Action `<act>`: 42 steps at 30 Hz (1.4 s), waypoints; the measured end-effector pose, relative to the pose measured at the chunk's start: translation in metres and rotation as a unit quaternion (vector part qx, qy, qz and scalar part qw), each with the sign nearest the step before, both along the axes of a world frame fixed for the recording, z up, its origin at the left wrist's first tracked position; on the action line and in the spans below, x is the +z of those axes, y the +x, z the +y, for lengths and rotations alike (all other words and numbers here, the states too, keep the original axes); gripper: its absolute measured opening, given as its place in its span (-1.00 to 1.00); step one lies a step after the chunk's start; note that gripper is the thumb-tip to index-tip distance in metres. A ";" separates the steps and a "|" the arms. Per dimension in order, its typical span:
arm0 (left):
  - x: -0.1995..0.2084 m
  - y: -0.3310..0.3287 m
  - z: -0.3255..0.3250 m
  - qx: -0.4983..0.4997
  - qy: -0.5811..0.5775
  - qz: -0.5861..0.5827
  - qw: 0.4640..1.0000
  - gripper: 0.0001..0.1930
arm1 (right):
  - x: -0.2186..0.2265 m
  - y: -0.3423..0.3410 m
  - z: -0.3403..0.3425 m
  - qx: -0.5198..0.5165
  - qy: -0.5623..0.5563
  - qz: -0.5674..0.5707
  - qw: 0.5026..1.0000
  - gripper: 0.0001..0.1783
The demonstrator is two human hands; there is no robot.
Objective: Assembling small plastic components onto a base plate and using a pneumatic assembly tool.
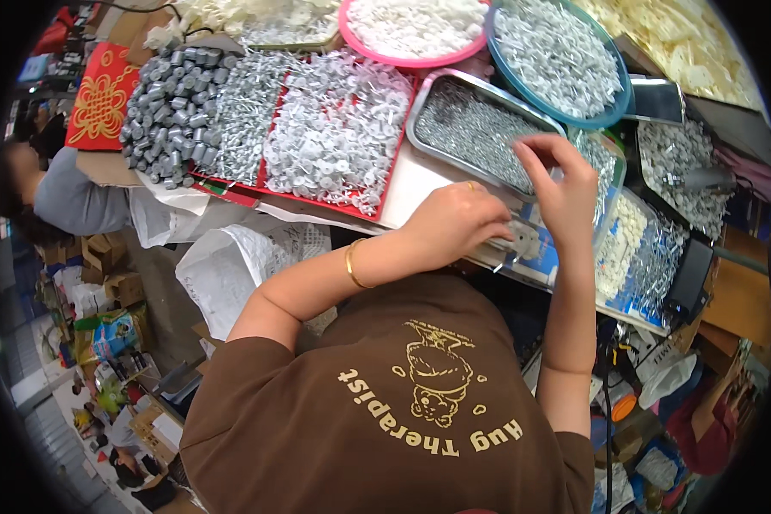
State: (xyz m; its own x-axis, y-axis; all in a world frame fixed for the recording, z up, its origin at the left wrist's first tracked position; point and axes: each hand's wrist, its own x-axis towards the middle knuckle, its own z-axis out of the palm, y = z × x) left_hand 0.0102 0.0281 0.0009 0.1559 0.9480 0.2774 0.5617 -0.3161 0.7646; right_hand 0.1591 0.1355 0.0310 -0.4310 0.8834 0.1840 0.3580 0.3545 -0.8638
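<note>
My left hand, with a gold bracelet at the wrist, is curled low over the table edge. Its fingertips come together beside a small pale, clear-looking piece; anything in them is hidden. Raised over the right end of a metal tray, my right hand has its thumb and forefinger drawn into a pinch, and what they hold is too small to make out. Many small silvery metal pins fill that tray. To the left, a red divided tray carries white plastic clips and nail-like metal parts.
Grey cylinders are heaped beside a red packet. Farther back sit a pink basin and a teal basin of small parts. Another container of parts stands right. A white sack hangs left; another person is beyond.
</note>
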 end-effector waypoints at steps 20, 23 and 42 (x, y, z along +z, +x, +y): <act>-0.012 -0.318 0.129 0.318 0.000 0.370 0.873 -0.85 | -0.012 0.051 -0.018 -0.061 -0.082 0.037 0.994 -0.91; -0.004 -0.308 0.133 0.306 -0.073 0.367 0.876 -0.88 | -0.006 0.048 -0.019 -0.048 -0.065 0.028 0.996 -0.90; -0.003 -0.322 0.125 0.271 -0.023 0.428 0.862 -0.87 | 0.007 0.062 -0.031 -0.059 -0.101 0.092 0.989 -0.89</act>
